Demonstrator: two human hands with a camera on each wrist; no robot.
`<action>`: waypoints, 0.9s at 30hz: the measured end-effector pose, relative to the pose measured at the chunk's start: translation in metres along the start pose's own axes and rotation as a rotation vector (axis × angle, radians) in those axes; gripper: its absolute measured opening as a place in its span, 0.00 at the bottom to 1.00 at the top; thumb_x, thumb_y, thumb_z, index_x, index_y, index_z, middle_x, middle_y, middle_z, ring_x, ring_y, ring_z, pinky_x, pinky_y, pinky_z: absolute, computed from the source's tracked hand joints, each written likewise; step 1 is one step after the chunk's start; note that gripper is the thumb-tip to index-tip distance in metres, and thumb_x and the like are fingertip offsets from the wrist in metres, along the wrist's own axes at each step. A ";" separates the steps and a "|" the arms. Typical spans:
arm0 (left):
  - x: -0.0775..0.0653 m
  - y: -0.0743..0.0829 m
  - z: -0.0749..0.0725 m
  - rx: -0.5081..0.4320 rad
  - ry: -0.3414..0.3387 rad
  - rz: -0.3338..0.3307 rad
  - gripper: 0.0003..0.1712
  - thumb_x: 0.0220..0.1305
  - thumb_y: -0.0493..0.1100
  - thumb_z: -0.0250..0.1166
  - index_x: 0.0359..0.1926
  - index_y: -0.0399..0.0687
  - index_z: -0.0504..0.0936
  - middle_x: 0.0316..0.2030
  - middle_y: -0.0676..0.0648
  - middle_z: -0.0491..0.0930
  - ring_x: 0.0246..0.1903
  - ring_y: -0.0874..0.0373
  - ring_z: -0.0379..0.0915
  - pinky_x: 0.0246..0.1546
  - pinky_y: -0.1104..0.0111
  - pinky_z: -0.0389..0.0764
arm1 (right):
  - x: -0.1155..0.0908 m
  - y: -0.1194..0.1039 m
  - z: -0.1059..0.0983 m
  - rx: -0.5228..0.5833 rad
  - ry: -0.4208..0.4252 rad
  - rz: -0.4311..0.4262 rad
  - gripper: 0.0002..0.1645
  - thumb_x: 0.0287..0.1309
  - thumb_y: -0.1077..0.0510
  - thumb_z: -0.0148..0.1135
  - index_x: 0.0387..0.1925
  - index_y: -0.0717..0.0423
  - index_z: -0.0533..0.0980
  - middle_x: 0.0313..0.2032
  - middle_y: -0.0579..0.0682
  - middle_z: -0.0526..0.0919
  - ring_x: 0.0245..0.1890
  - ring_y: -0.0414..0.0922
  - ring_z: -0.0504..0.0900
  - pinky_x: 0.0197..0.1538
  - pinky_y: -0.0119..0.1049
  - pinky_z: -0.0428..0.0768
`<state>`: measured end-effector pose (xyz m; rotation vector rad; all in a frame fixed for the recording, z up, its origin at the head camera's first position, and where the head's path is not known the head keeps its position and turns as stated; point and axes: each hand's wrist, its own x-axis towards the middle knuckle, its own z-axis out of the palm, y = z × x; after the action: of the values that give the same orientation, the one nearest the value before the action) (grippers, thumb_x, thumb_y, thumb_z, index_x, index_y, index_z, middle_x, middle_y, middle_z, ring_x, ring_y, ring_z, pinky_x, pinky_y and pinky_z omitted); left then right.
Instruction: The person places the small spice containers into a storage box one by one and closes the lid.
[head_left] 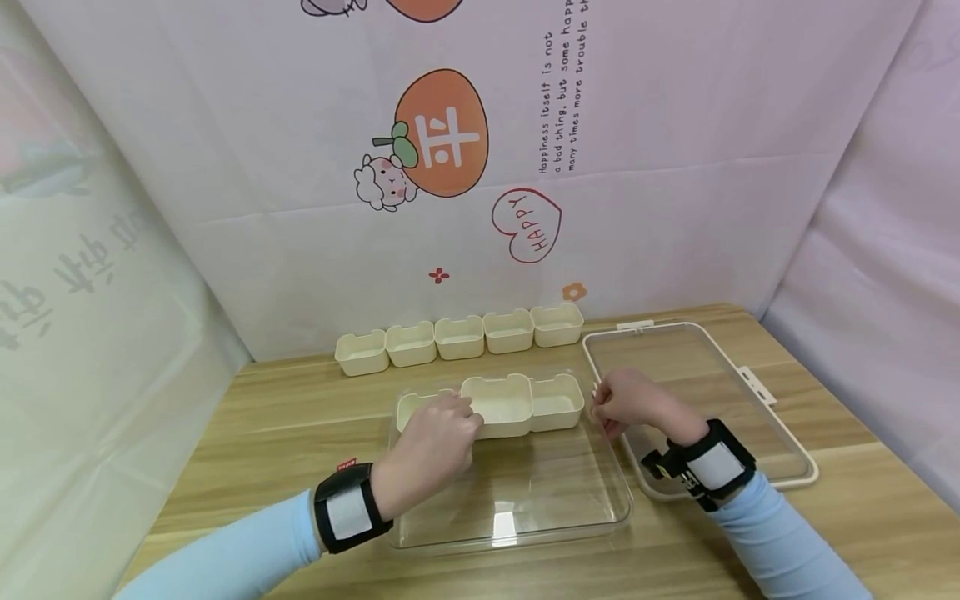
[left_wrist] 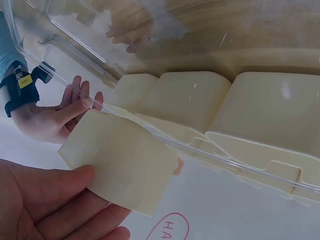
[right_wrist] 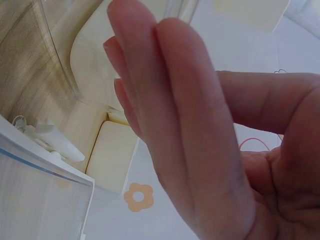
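My left hand (head_left: 438, 442) pinches a small cream plastic bin (left_wrist: 120, 155), its thumb on one face and its fingers on the underside. In the head view this bin (head_left: 498, 408) is over the back part of a clear tray (head_left: 510, 540). Cream bins stand along the tray's back wall, one bin (head_left: 557, 406) at the right end and another (head_left: 415, 407) partly hidden by my left hand. At the tray's right side is my right hand (head_left: 630, 402); the right wrist view shows its fingers (right_wrist: 170, 120) straight and together, with nothing held.
Along the back of the wooden table stands a row of several cream bins (head_left: 460, 337), near the printed curtain (head_left: 300, 275). A clear lid with a white rim and side clips (head_left: 757, 386) lies to the right of the tray, partly under my right arm.
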<state>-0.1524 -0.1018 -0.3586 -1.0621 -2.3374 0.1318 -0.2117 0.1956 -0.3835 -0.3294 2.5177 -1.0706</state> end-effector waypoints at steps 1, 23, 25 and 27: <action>-0.002 0.000 0.000 0.000 -0.003 0.001 0.10 0.38 0.28 0.57 0.15 0.48 0.79 0.15 0.55 0.73 0.20 0.63 0.66 0.36 0.74 0.79 | 0.000 0.000 0.000 -0.001 0.000 -0.001 0.08 0.55 0.68 0.56 0.32 0.74 0.76 0.25 0.63 0.84 0.21 0.47 0.85 0.28 0.36 0.83; -0.039 0.003 -0.005 -0.008 0.031 -0.050 0.10 0.38 0.29 0.59 0.17 0.49 0.81 0.18 0.54 0.79 0.23 0.60 0.75 0.23 0.74 0.79 | 0.000 0.000 0.001 0.012 -0.001 -0.001 0.08 0.55 0.69 0.55 0.33 0.75 0.76 0.25 0.62 0.84 0.21 0.47 0.85 0.28 0.36 0.83; -0.041 0.004 -0.006 -0.015 0.029 -0.053 0.10 0.38 0.29 0.59 0.17 0.49 0.81 0.18 0.54 0.79 0.24 0.60 0.76 0.23 0.73 0.79 | 0.000 0.000 0.001 0.010 -0.001 0.000 0.09 0.55 0.69 0.56 0.33 0.75 0.76 0.25 0.62 0.84 0.21 0.47 0.85 0.28 0.36 0.83; -0.044 0.005 -0.007 -0.023 0.028 -0.053 0.10 0.39 0.29 0.59 0.16 0.48 0.80 0.18 0.54 0.79 0.26 0.60 0.77 0.25 0.72 0.80 | 0.000 0.000 0.001 0.003 -0.001 -0.003 0.09 0.55 0.69 0.55 0.33 0.74 0.77 0.25 0.62 0.84 0.21 0.47 0.85 0.28 0.36 0.83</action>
<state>-0.1222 -0.1310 -0.3744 -1.0054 -2.3455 0.0695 -0.2112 0.1953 -0.3838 -0.3327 2.5150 -1.0749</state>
